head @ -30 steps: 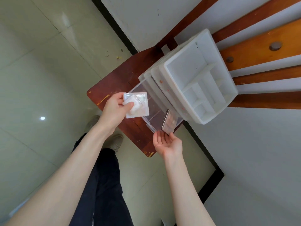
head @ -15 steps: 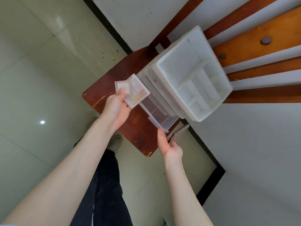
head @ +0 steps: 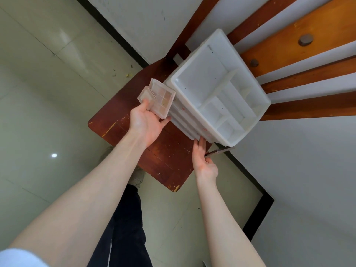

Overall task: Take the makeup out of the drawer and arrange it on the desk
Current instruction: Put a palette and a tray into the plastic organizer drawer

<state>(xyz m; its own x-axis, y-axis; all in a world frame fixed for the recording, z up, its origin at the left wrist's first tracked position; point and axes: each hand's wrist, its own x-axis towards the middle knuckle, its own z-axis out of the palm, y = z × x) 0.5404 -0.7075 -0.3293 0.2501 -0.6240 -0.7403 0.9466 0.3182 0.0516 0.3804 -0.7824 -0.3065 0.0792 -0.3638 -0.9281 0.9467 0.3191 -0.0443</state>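
My left hand (head: pixel 146 124) holds two clear makeup cases above the dark red desk (head: pixel 119 116): a small square compact (head: pixel 145 95) on top of a larger palette (head: pixel 163 101) with pale colour pans. A white organizer (head: pixel 217 87) with divided top compartments stands on the desk, its drawers pushed in. Straight fingers of my right hand (head: pixel 204 160) touch the front of the lowest drawer (head: pixel 189 132), while the thumb pinches a thin dark makeup case (head: pixel 219 150) seen edge-on against the hand.
The desk is small, with worn front corners and an edge just below my hands. Beyond it lies pale tiled floor (head: pixel 48 83). A white wall with orange-brown wooden slats (head: pixel 308 31) runs behind the organizer. My dark trouser leg (head: pixel 125 218) shows beneath the desk.
The clear drawer that stood pulled out has been pushed in by my right hand. My left hand carried the two cases up and right, next to the organizer.
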